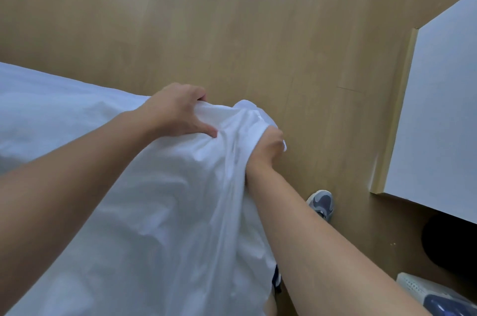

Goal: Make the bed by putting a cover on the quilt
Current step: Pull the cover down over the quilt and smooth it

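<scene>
Head view: wooden floor [232,18], a grey shoe [321,203] and a white cabinet [444,109] lie beyond the bed [38,98]. Both arms reach forward; left hand [178,111] and right hand [268,147] clutch, fingers curled, the bunched corner of the white cover [180,199].

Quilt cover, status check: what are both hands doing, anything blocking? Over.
Left hand grips the cover at its bunched corner. Right hand grips it alongside. Cover held above wooden floor. Nothing blocking.

We find a bedroom, seemingly domestic. White bedding [38,109] spreads across a bed at left. A pale wood-plank floor [232,18] runs alongside it. A white panel [444,109] trimmed with a light wooden strip stands at right. A grey sneaker [321,203] rests on the boards.
</scene>
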Tool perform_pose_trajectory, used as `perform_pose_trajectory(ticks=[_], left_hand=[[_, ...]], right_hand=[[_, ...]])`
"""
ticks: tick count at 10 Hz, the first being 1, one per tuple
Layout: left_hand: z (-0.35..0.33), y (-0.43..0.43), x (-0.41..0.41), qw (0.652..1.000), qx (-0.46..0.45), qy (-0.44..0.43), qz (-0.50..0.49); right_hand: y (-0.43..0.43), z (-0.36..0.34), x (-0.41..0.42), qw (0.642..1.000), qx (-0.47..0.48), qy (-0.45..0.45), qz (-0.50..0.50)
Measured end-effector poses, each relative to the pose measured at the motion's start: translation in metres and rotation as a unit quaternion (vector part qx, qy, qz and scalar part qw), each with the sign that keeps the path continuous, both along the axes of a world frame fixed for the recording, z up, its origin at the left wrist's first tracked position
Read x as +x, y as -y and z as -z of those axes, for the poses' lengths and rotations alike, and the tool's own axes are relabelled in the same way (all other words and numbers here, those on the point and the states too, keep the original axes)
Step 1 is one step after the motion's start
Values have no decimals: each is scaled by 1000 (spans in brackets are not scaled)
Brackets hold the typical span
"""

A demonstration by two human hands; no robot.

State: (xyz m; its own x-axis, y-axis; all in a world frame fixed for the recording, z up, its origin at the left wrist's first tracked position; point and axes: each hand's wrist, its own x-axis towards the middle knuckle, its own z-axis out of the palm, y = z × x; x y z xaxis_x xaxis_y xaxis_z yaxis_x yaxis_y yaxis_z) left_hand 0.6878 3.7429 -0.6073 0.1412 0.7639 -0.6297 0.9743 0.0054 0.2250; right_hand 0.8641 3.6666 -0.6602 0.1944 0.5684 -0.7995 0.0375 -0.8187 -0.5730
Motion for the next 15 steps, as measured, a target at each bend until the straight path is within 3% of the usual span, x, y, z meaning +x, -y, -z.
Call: perform_pose_trajectory(ticks=[1,2,3,4,5,6,7,8,9,10,11,12,13,14,15], left_hand=[[-7,3,-6,1000,10,2,-28],[-12,7,-14,998,-43,-15,-31],[-4,15,-13,994,-94,-59,-4],[-10,10,-20,979,-191,4,-65],[-28,-2,-35,948,-300,55,-94],[-17,4,-37,962,-270,-19,-38],[10,12,-17,991,-126,0,38],[27,0,-10,995,59,-30,74],[44,-2,-17,986,119,-76,90],[46,16,-10,963,216,-119,108],[17,50,18,939,337,-64,-2],[-18,115,63,934,331,58,-118],[-24,179,93,954,222,33,-199],[-22,202,97,938,134,84,-307],[-16,205,103,955,69,70,-280]], right_hand=[[1,-9,-27,983,45,-118,132],[15,-1,-17,991,46,-126,-25],[-2,13,-7,974,10,146,-171],[-16,6,0,969,50,225,-93],[-8,11,9,993,109,28,-31],[9,15,25,973,219,38,-63],[20,20,54,949,294,112,-24],[23,24,69,969,232,72,-53],[34,22,65,981,16,-178,-77],[57,17,63,957,-61,-268,-95],[79,9,46,985,-30,-154,-73],[85,-1,21,986,36,-145,-68],[83,-14,8,975,34,-213,-43],[84,-17,18,979,6,-197,-61],[83,-11,34,963,-43,-267,-15]])
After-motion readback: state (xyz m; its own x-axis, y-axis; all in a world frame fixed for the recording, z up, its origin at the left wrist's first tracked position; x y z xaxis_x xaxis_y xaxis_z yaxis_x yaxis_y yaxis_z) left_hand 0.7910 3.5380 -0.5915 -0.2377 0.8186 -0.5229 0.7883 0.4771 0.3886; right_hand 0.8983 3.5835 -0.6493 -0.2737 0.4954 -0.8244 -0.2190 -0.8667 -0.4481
